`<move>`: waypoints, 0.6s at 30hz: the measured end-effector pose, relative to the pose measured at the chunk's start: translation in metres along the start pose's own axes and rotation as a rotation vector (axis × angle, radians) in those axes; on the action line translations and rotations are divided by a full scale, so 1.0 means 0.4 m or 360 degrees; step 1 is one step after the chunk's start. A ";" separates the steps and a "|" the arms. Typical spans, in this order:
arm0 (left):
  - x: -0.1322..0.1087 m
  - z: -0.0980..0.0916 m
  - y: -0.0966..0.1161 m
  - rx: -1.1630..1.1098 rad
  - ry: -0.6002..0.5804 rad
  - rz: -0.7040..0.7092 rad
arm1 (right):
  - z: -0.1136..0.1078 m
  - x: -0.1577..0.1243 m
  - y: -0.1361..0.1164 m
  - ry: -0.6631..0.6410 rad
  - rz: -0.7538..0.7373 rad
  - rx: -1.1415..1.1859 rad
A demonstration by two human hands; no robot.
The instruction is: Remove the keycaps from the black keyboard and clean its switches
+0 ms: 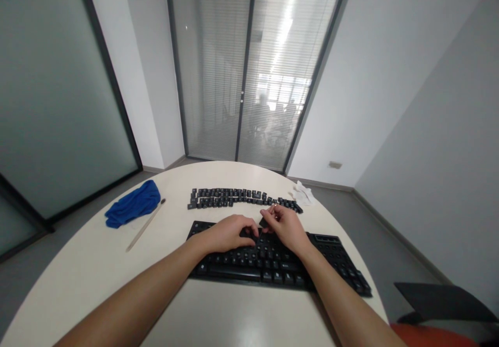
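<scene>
"Bare forearms point(148, 295) come first, nearest the camera, and both hands work over a black keyboard point(268, 264). Where on the tabletop point(89, 269) is it?"

"Toward the right edge, with its right end close to that curve and its left end well in from the left edge."

"What does it look like?"

"Matte and dark. Its space bar point(234, 272) is in place along the front. Pale dots show in the main block, too small to tell what each is, and the hands hide part of it."

"Which way does it point?"

"Its long axis runs left to right, the right end slanting a little nearer. The space bar side faces the person; the number pad point(337, 256) is toward the right edge."

"And the fingers?"

"On the left hand point(232, 232) they curl down over the keys, thumb and forefinger apart. The right hand point(286, 227) pinches a small dark piece point(264, 223), perhaps a keycap."

"Beyond that?"

"Loose keycaps point(220, 201) lie in rows toward the far edge, a crumpled white tissue point(303, 194) by their right end. Near the left edge, a blue cloth point(134, 204) lies beside a dark-tipped stick point(146, 227)."
</scene>
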State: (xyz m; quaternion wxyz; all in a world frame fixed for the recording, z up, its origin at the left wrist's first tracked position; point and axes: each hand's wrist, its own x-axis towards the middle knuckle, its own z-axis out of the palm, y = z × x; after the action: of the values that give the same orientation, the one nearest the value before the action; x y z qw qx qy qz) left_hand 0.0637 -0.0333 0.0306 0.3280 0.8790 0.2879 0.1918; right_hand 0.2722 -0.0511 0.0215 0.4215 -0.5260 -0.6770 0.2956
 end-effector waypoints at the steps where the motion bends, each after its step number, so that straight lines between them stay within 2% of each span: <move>1: 0.000 0.000 0.002 0.0011 0.0000 0.0017 | 0.001 0.000 0.000 0.0000 0.0005 0.0000; 6: 0.003 -0.004 0.009 -0.0077 0.0029 0.0170 | -0.001 -0.001 -0.006 -0.0024 0.0033 -0.0018; 10: 0.006 -0.017 -0.002 -0.0258 0.0084 0.0190 | -0.004 0.001 -0.006 -0.0010 0.0025 -0.0044; 14: 0.012 -0.040 -0.027 -0.0267 0.0285 0.0006 | -0.013 0.002 -0.007 0.0012 0.0010 -0.0127; 18: 0.014 -0.062 -0.055 0.0057 0.0517 -0.0122 | -0.029 0.001 -0.016 0.0064 -0.0030 -0.0191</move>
State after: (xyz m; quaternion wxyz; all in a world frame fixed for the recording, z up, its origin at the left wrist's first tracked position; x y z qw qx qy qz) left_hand 0.0465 -0.0045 0.0339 0.2686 0.8306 0.3737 0.3136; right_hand 0.2795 -0.0529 0.0324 0.4053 -0.5498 -0.6898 0.2399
